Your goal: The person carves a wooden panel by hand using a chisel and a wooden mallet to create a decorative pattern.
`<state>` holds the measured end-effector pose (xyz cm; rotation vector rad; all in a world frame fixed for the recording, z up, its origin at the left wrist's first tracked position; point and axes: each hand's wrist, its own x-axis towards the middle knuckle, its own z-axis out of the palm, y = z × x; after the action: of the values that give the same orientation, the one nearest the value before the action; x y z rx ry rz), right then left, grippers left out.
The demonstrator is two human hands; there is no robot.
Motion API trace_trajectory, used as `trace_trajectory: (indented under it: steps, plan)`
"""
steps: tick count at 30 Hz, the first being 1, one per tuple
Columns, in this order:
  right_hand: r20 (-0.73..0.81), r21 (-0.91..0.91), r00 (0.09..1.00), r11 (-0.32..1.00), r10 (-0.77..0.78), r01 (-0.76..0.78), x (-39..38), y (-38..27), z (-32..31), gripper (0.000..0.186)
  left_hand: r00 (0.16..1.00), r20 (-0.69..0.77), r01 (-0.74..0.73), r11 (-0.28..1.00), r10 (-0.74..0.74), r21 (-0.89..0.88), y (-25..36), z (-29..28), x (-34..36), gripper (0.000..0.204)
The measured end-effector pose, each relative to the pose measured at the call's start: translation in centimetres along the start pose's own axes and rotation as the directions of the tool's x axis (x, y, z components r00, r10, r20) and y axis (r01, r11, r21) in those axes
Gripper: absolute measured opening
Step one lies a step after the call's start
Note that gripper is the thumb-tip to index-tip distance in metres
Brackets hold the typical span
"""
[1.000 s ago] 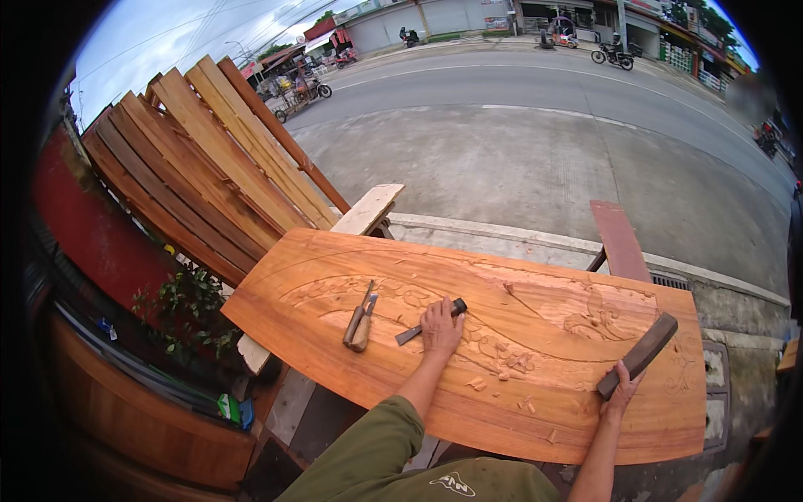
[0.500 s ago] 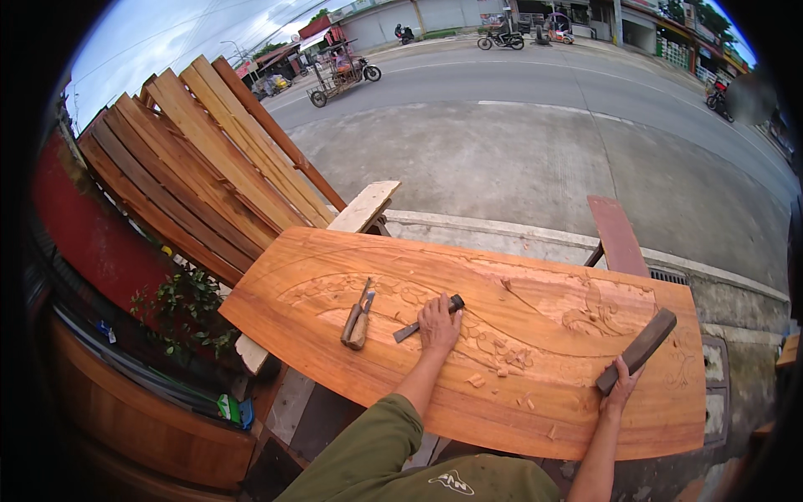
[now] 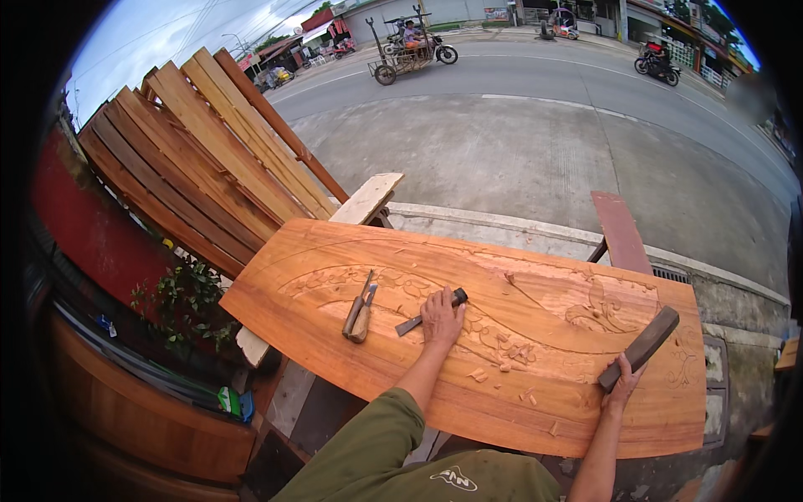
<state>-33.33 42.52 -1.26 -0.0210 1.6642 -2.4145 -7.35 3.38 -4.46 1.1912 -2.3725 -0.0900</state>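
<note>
A long reddish-brown wooden panel [image 3: 385, 368] lies before me, its face carved with curved lines, leaves and flowers. My left hand [image 3: 441, 316] is closed over a chisel [image 3: 409, 325] resting low on the carving; the flat blade points left and the dark handle end shows past my fingers. At the panel's right, my right hand [image 3: 621, 382] grips a dark, block-shaped wooden mallet [image 3: 648, 345], tilted up to the right. Two more chisels with wooden handles [image 3: 358, 321] lie side by side left of my left hand. Loose wood chips [image 3: 478, 376] are scattered near the carving.
Tall planks [image 3: 201, 142] lean at the left beside a leafy plant [image 3: 188, 305]. A pale board [image 3: 368, 197] and a reddish board [image 3: 621, 234] stick out beyond the panel's far edge. Past the concrete, a three-wheeled cart [image 3: 410, 58] and a motorcycle [image 3: 657, 64] are on the road.
Both hands keep nearly the same place, with the chisel and mallet still held. On the road the three-wheeled cart has moved right, and a motorcycle shows farther right.
</note>
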Motion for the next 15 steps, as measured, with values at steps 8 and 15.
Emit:
trace_trajectory:
  steps: [8,15]
  plan:
    - [-0.003,-0.001,1.0,1.0,0.024,-0.024,-0.53,-0.6,0.6,0.058,1.0,0.001,0.006,1.0,-0.006,-0.002,-0.14,-0.04,0.03,0.072]
    - [0.011,-0.003,1.0,1.0,-0.004,0.004,-0.05,0.0,0.08,0.057,1.0,0.021,0.007,1.0,-0.007,0.003,-0.18,0.06,0.1,0.074]
